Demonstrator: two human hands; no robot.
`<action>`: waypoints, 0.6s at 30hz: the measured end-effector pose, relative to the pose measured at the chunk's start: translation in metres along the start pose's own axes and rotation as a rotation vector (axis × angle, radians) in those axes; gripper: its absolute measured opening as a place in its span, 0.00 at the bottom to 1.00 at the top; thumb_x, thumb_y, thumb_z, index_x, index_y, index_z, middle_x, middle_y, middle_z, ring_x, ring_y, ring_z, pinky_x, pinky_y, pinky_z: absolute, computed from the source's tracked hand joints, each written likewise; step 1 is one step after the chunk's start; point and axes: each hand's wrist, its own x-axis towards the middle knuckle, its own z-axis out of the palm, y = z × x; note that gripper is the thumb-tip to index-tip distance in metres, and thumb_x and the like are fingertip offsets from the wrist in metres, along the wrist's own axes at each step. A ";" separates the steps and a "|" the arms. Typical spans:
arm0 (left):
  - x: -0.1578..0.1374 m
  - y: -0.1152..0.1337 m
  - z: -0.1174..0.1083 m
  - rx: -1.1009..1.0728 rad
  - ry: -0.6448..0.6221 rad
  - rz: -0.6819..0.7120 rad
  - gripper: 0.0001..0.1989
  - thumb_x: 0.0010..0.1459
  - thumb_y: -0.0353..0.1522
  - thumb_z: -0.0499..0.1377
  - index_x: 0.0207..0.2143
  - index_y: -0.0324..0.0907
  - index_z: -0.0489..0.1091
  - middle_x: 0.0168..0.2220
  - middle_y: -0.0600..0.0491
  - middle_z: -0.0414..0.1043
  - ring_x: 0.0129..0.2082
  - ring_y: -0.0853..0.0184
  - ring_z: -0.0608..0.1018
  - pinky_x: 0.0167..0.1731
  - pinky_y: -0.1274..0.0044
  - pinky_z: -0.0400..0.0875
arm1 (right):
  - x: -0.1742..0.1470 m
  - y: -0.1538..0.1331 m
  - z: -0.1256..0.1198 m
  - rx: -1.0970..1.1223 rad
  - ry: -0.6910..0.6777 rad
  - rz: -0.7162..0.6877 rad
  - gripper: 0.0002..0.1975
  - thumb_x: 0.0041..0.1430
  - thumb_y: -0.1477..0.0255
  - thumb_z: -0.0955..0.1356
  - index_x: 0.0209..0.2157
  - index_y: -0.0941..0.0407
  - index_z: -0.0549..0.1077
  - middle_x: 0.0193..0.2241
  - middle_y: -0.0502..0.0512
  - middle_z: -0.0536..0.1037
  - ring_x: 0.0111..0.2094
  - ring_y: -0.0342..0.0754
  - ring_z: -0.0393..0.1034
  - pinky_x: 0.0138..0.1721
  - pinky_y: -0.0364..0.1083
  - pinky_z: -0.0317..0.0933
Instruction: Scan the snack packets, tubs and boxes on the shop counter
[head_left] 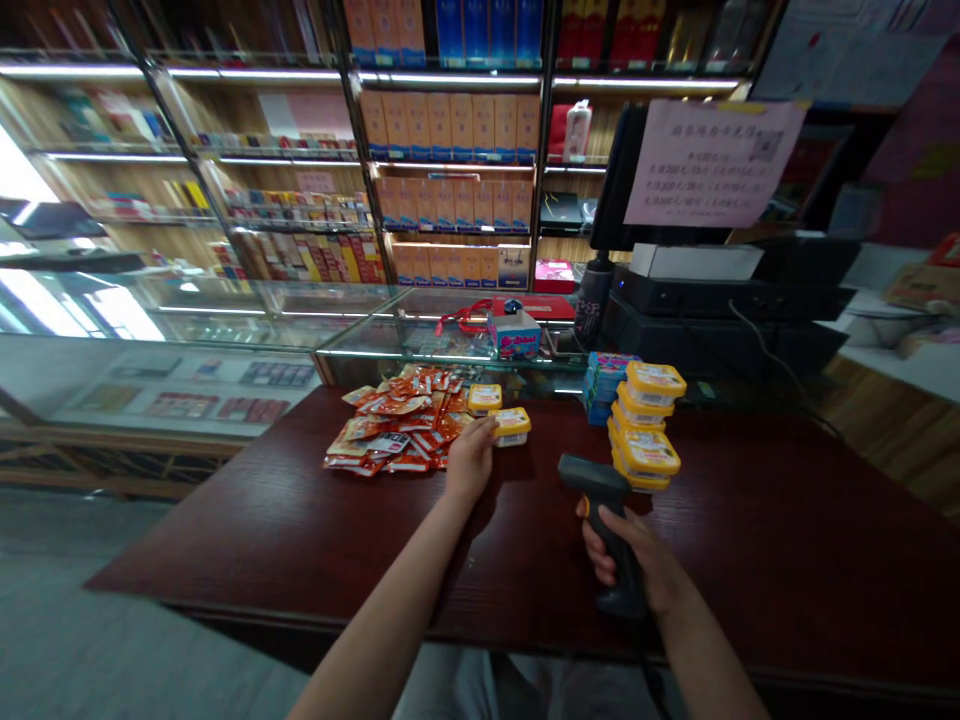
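Observation:
My right hand (630, 555) is wrapped round the handle of a dark barcode scanner (600, 478), whose head points left above the table. My left hand (471, 460) has its fingers closed on the left edge of a yellow-lidded tub (514, 428); part of the grip is hidden. Just behind stands another yellow-lidded tub (484, 398). Left of this hand lies a heap of orange snack packets (397, 425). Beyond the scanner, to the right, several yellow-lidded tubs (646, 450) are stacked up beside a stack of blue boxes (602, 385).
The dark red table (285, 540) meets a glass display counter (360, 335) at the back. On the glass sits a blue and pink box (514, 335). A monitor (616, 180) with a pink paper sign (712, 165) stands at right. Shelves of boxed goods (450, 125) line the wall.

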 end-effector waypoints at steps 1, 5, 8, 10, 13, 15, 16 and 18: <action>0.005 -0.001 -0.003 0.004 0.031 0.001 0.12 0.60 0.27 0.52 0.45 0.42 0.71 0.47 0.48 0.73 0.48 0.66 0.75 0.51 0.71 0.71 | 0.001 0.002 -0.003 0.020 -0.027 0.008 0.17 0.53 0.59 0.71 0.37 0.55 0.68 0.19 0.44 0.66 0.16 0.37 0.56 0.16 0.37 0.51; 0.038 -0.011 -0.013 0.056 0.095 -0.006 0.12 0.59 0.27 0.52 0.43 0.41 0.71 0.47 0.47 0.72 0.48 0.65 0.74 0.50 0.71 0.71 | 0.005 0.006 -0.009 0.068 -0.071 0.015 0.15 0.54 0.60 0.70 0.38 0.55 0.69 0.20 0.44 0.65 0.16 0.36 0.55 0.15 0.38 0.51; 0.063 -0.025 -0.016 0.095 0.060 -0.011 0.13 0.58 0.25 0.51 0.42 0.42 0.71 0.47 0.48 0.72 0.49 0.65 0.73 0.51 0.69 0.70 | 0.006 0.008 -0.011 0.079 -0.070 0.020 0.15 0.55 0.60 0.70 0.38 0.55 0.69 0.19 0.44 0.66 0.15 0.36 0.55 0.15 0.37 0.50; 0.074 -0.036 -0.015 0.125 0.013 0.000 0.13 0.57 0.24 0.51 0.41 0.42 0.71 0.47 0.48 0.71 0.49 0.64 0.73 0.51 0.69 0.69 | 0.007 0.009 -0.012 0.081 -0.062 0.021 0.15 0.55 0.60 0.70 0.38 0.55 0.69 0.19 0.44 0.65 0.15 0.36 0.55 0.15 0.37 0.49; 0.079 -0.050 -0.011 0.150 -0.060 -0.004 0.13 0.56 0.23 0.51 0.39 0.41 0.71 0.48 0.48 0.71 0.49 0.64 0.73 0.50 0.70 0.69 | 0.008 0.011 -0.014 0.076 -0.070 0.026 0.15 0.55 0.60 0.70 0.39 0.54 0.68 0.20 0.44 0.65 0.15 0.36 0.55 0.15 0.38 0.49; 0.077 -0.058 -0.008 0.142 -0.081 -0.027 0.12 0.55 0.23 0.51 0.39 0.41 0.70 0.48 0.48 0.70 0.49 0.64 0.73 0.50 0.70 0.69 | 0.008 0.012 -0.015 0.075 -0.072 0.025 0.15 0.55 0.60 0.70 0.39 0.55 0.69 0.20 0.44 0.66 0.15 0.36 0.56 0.15 0.38 0.50; 0.076 -0.061 -0.007 0.134 -0.087 -0.037 0.12 0.55 0.23 0.51 0.39 0.41 0.69 0.48 0.48 0.70 0.49 0.65 0.73 0.50 0.71 0.69 | 0.008 0.012 -0.015 0.078 -0.071 0.020 0.15 0.55 0.60 0.70 0.39 0.55 0.69 0.20 0.44 0.66 0.15 0.36 0.56 0.15 0.38 0.50; 0.075 -0.065 -0.006 0.120 -0.100 -0.047 0.12 0.55 0.23 0.50 0.39 0.41 0.68 0.49 0.47 0.69 0.49 0.65 0.72 0.50 0.71 0.69 | 0.008 0.013 -0.016 0.093 -0.072 0.015 0.14 0.56 0.61 0.70 0.39 0.55 0.69 0.20 0.44 0.66 0.15 0.36 0.56 0.15 0.37 0.50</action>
